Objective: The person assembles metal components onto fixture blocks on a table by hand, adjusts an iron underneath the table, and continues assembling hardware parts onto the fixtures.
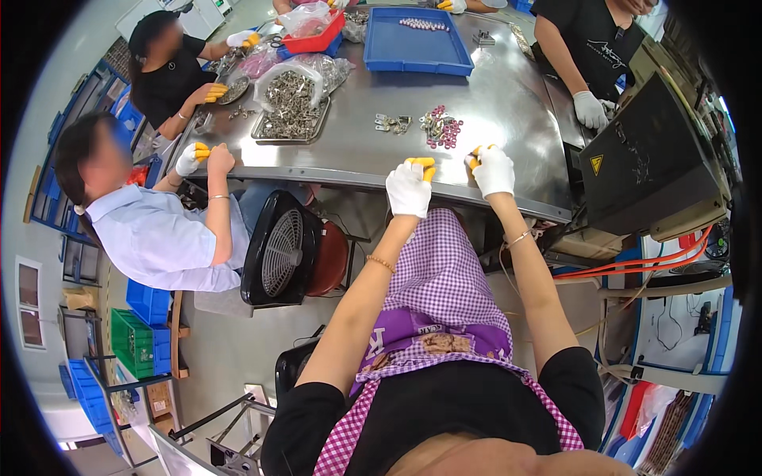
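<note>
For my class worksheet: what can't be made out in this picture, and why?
All in the head view:
White-gloved left hand with yellow fingertips: anything held is hidden by the hand itself.
White-gloved right hand with yellow fingertips: the same.
Pile of pink-and-silver small parts: too small and overlapping to count.
Shallow rectangular metal tray: its floor is hidden by heaped silvery metal parts.

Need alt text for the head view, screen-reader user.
Gloved left hand and right hand at the near edge of a metal table, close to a pile of silver and pink parts. Also visible: a tray heaped with metal parts, a blue tray and other people.
</note>
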Available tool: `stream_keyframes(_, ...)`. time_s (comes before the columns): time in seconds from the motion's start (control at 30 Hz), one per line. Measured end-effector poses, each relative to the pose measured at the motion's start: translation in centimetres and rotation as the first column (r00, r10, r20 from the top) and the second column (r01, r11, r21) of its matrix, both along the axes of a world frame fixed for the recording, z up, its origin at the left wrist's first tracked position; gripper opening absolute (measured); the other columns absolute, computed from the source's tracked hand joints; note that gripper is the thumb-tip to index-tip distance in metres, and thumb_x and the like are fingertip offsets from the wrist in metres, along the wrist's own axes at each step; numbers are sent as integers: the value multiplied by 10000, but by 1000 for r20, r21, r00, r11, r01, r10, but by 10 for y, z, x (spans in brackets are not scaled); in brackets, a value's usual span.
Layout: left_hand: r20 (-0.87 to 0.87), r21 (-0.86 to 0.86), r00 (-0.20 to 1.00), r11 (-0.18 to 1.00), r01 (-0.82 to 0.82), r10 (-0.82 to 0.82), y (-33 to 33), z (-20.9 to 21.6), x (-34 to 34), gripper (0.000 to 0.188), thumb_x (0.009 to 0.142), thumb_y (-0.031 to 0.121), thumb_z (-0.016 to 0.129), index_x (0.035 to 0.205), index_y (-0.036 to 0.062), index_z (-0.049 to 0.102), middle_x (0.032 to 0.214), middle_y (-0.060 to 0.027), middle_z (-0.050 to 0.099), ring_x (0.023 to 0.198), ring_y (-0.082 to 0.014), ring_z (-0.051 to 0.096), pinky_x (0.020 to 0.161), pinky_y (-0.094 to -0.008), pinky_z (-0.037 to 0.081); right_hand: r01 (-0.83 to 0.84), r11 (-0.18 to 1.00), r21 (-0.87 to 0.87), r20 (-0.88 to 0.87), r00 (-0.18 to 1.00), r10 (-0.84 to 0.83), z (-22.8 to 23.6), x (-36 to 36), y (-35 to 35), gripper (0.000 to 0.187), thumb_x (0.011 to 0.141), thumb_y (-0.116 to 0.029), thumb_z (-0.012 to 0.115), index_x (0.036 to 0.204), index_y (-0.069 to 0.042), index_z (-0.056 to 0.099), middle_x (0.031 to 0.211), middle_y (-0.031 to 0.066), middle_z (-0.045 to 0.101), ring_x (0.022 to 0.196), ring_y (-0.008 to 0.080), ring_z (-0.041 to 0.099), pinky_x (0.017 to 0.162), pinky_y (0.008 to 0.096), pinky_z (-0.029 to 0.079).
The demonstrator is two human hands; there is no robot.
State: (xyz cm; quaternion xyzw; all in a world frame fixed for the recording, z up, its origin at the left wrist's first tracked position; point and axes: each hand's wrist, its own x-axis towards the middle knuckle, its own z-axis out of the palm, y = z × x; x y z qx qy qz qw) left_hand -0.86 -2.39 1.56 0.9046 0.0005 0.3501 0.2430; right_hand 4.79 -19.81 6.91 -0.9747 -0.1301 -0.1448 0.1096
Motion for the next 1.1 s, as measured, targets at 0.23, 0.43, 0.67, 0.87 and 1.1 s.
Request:
stream_keyframes(0.23, -340, 35, 928, 985, 171, -149, 12, 14, 35, 233, 799, 283, 607, 951, 120, 676, 925, -86, 640, 754, -307, 599, 706, -378, 479, 33, 916, 400, -252, 965, 75, -6, 9, 15, 286, 867, -282, 593, 1029, -54, 651, 904, 124, 631, 748, 274, 571, 696, 351, 479)
stream_keyframes(0.43, -408, -12, 885, 970, 243, -227, 8, 27, 61, 252, 819, 314, 579, 952, 127, 683, 993, -100, 638, 815, -342, 603, 747, -419, 479, -117, 869, 482, -267, 924, 272, -34, 64, 15, 352, 865, -330, 583, 1002, -10, 635, 975, 163, 633, 819, 298, 575, 774, 342, 461)
stream_keyframes(0.67, -410, -94, 870, 961, 259, -275, 17, 22, 65, 250, 812, 321, 598, 939, 124, 684, 989, -95, 641, 809, -338, 605, 746, -407, 480, -116, 725, 678, -212, 914, 345, -61, 85, 4, 250, 887, -196, 610, 1027, 11, 620, 935, 88, 642, 783, 162, 569, 729, 251, 472)
stream_keyframes(0.87, -349, -232, 879, 939, 254, -324, 7, 34, 15, 231, 796, 299, 617, 924, 121, 689, 919, -91, 645, 781, -315, 607, 707, -396, 475, 157, 437, 886, -341, 859, 381, -23, -1, -33, 226, 877, -161, 619, 989, 35, 622, 867, 84, 631, 708, 120, 565, 673, 223, 471)
stream_keyframes(1.1, -103, 126, 992, 990, -58, 71, -21, 0, 3, 154, 762, 246, 654, 866, 140, 694, 819, -63, 612, 689, -260, 563, 629, -375, 446, 135, 979, 153, 59, 988, -146, -32, -28, -15, 247, 842, -228, 626, 1007, -45, 643, 843, 106, 660, 659, 256, 607, 640, 334, 490)
